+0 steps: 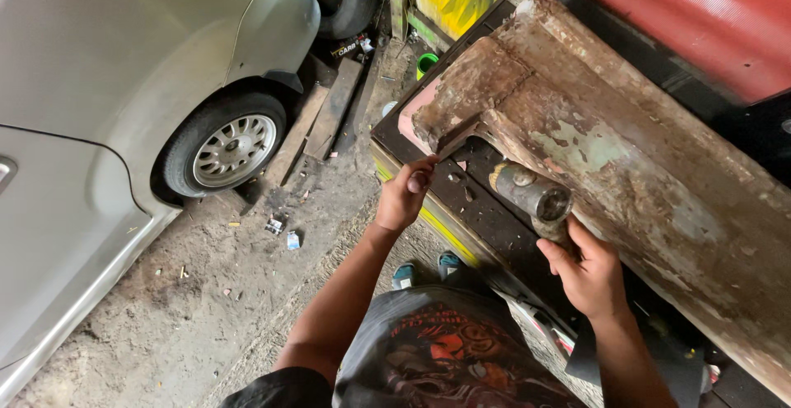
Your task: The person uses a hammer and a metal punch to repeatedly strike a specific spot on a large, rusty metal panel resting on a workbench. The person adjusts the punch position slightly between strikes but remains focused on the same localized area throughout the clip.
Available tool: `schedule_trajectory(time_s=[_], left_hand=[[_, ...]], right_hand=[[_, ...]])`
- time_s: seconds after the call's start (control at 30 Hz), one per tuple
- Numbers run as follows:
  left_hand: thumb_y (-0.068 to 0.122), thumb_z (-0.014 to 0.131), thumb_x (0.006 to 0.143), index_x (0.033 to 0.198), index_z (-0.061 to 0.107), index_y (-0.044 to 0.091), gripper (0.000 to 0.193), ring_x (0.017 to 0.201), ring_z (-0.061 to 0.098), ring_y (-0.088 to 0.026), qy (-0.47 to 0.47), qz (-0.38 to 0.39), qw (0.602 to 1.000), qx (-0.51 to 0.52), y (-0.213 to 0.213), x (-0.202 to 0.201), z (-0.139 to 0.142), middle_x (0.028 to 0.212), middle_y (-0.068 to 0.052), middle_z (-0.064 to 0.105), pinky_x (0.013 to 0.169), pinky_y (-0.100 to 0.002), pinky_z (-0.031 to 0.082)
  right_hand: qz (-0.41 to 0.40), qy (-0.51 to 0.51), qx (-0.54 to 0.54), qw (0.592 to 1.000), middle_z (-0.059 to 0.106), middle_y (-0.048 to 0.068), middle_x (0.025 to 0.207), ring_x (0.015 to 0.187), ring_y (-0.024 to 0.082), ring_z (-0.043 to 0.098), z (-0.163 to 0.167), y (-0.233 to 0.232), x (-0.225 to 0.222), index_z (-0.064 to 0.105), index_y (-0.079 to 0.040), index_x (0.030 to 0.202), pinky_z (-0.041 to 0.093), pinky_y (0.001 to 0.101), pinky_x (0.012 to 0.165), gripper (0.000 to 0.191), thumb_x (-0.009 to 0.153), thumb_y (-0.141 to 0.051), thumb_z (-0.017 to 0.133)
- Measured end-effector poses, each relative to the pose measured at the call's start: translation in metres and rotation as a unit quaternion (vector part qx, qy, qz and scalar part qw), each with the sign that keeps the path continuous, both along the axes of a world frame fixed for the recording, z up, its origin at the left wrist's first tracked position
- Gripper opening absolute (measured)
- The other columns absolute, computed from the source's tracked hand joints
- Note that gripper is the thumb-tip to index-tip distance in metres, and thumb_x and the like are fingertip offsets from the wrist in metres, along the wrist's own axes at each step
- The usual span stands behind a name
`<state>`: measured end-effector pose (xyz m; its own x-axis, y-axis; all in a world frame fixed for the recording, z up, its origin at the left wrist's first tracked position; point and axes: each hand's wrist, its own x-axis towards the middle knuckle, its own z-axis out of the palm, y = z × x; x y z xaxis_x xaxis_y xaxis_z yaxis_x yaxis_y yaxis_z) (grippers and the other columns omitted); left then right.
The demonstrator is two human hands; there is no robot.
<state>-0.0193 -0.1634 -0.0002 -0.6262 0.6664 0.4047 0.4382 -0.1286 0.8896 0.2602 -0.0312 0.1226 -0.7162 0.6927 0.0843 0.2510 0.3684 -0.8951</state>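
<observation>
Looking down, I see my left hand (405, 196) pinching the near corner of the rusty panel (610, 161) lying on the black bench (486, 218), fingers curled tight on its edge. At four o'clock from it my right hand (587, 272) presses the panel's lower edge, fingers narrow, just below a grey can (531, 194) on its side, contents unseen. Paint mostly flaked, rust everywhere; I judge the work barely begun. Green cup (426, 63) at twelve o'clock, contents unclear

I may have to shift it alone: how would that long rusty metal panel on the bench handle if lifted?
The rusty panel looks like stiff, folded sheet metal, probably heavy and awkward given how far it spans. Flaking paint and rust suggest rough, possibly sharp edges where the left hand holds it.
</observation>
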Motion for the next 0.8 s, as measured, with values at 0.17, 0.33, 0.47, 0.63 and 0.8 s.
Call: schedule_trajectory(time_s=[0.17,0.33,0.47,0.63,0.8], left_hand=[[0.005,0.056,0.104,0.126,0.061,0.01,0.023,0.095,0.079,-0.024,0.031,0.007,0.999,-0.028,0.005,0.006,0.001,0.111,-0.008,0.076,0.084,-0.032,0.062],[0.009,0.063,0.104,0.133,0.06,0.013,0.03,0.092,0.078,-0.024,0.08,0.0,0.996,-0.044,0.009,0.008,0.013,0.103,-0.008,0.077,0.081,-0.034,0.062],[0.009,0.071,0.089,0.133,0.059,0.013,0.045,0.098,0.077,-0.024,0.105,-0.019,0.994,-0.012,0.004,0.004,0.018,0.113,-0.009,0.075,0.086,-0.035,0.063],[0.008,0.075,0.082,0.128,0.058,0.015,0.05,0.106,0.076,-0.025,0.082,-0.045,0.996,-0.011,0.005,0.0,0.007,0.127,-0.009,0.072,0.091,-0.033,0.062],[0.001,0.067,0.096,0.132,0.061,0.016,0.039,0.11,0.077,-0.023,0.067,-0.031,0.997,-0.01,0.007,0.007,-0.005,0.134,-0.008,0.072,0.093,-0.032,0.063]], right_hand=[[0.029,-0.018,0.122,0.992,0.073,0.008,0.094,0.073,0.011,0.065,0.006,0.005,-0.008,0.06,-0.002,0.142,0.052,0.0261,0.065,0.055,0.09,-0.01,0.076],[0.113,0.001,0.219,0.969,0.076,0.017,0.11,0.088,0.021,0.077,0.015,-0.005,-0.025,0.063,-0.002,0.134,0.063,0.0289,0.069,0.05,0.09,-0.02,0.077],[0.17,-0.01,0.311,0.935,0.076,0.016,0.104,0.074,0.023,0.076,0.029,-0.021,-0.036,0.064,-0.005,0.131,0.062,0.0319,0.062,0.054,0.086,-0.03,0.08],[0.189,-0.128,0.315,0.921,0.074,0.016,0.089,0.064,0.03,0.073,0.044,-0.027,-0.058,0.065,-0.01,0.134,0.057,0.0389,0.053,0.055,0.085,-0.033,0.079],[0.209,-0.141,0.292,0.922,0.072,0.012,0.081,0.059,0.028,0.071,0.053,-0.034,-0.057,0.065,-0.012,0.132,0.055,0.0391,0.05,0.055,0.083,-0.034,0.079]])
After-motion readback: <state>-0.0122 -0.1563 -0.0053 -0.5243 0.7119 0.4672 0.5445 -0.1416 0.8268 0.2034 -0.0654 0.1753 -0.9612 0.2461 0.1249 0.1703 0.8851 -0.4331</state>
